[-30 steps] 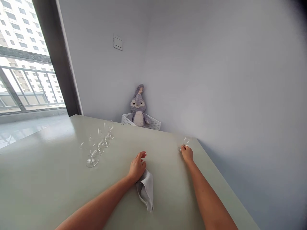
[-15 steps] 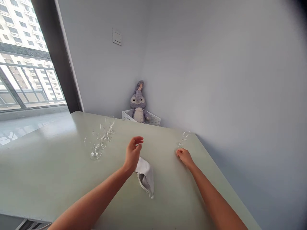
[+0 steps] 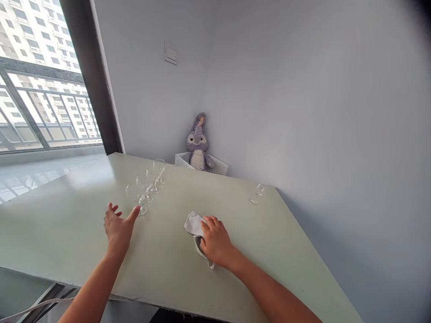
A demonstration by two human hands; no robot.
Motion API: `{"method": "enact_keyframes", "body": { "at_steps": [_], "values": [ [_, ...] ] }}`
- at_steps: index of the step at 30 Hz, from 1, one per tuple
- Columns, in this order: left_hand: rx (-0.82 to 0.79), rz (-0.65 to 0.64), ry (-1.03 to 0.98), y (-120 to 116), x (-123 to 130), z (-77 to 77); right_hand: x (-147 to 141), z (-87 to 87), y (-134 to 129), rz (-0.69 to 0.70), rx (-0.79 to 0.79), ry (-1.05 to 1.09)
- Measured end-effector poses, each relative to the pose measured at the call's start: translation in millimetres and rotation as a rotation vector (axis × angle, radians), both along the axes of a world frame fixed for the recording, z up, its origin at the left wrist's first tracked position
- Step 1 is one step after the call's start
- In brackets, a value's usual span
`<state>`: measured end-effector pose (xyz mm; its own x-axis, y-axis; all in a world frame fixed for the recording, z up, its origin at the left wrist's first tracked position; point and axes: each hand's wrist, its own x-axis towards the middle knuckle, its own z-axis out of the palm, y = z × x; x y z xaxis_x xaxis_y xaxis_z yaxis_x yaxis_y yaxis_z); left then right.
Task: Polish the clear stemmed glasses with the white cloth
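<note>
My left hand (image 3: 118, 229) reaches out with fingers and thumb spread, holding nothing. Just beyond it stands the nearest stemmed glass (image 3: 142, 209), upright, its foot partly behind my thumb. Several more clear stemmed glasses (image 3: 155, 188) run in a slanting row behind that one. A folded white cloth (image 3: 194, 224) lies crumpled at the middle of the table, and my right hand (image 3: 214, 237) grips its right side with bent fingers. Part of the cloth is hidden under that hand. Farther right, a single stemmed glass (image 3: 260, 190) stands apart near the wall.
The pale green table (image 3: 161, 251) ends at a wall on the right. A plush toy (image 3: 197, 148) sits in a white perforated basket (image 3: 220, 168) behind the far edge. A window is at left, and a pale cable (image 3: 37, 307) runs below the table's front left edge.
My left hand has swung left from above the cloth to the row of glasses, opening wide. My right hand has left the lone glass and come onto the cloth.
</note>
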<state>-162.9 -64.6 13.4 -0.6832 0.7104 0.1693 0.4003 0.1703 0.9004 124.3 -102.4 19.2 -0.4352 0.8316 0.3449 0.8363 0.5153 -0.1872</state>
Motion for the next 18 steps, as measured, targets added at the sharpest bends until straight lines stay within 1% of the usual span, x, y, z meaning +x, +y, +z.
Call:
{"method": "enact_keyframes", "body": {
  "at_steps": [2,5,7,9,11,12,14,16,18],
  "values": [
    [-0.085,-0.082,0.021,10.1,-4.0,-2.4,-1.4,-10.7,7.6,-0.064,0.046,-0.071],
    [-0.115,-0.152,0.006,23.4,-5.1,-1.6,3.2,-20.7,17.5,-0.053,0.095,-0.101],
    [-0.104,-0.161,0.012,31.0,-5.1,0.3,7.6,-21.5,21.4,-0.056,0.078,-0.063],
    [-0.091,-0.167,0.011,36.9,-5.6,2.4,12.1,-18.8,24.1,-0.075,0.014,0.063],
    [-0.075,-0.185,-0.017,40.2,-6.5,3.5,17.1,-14.4,26.9,-0.097,-0.115,0.297],
    [-0.064,-0.194,-0.039,40.6,-7.1,3.6,20.1,-12.0,28.3,-0.117,-0.211,0.455],
    [-0.047,-0.213,-0.078,38.7,-7.3,2.8,27.2,-6.6,30.5,-0.168,-0.447,0.838],
    [-0.038,-0.212,-0.076,34.3,-4.2,2.0,35.1,-0.6,30.8,-0.204,-0.684,1.262],
    [-0.004,-0.225,-0.031,29.2,5.2,3.4,41.9,5.5,28.7,-0.191,-0.878,1.604]
  ]
}}
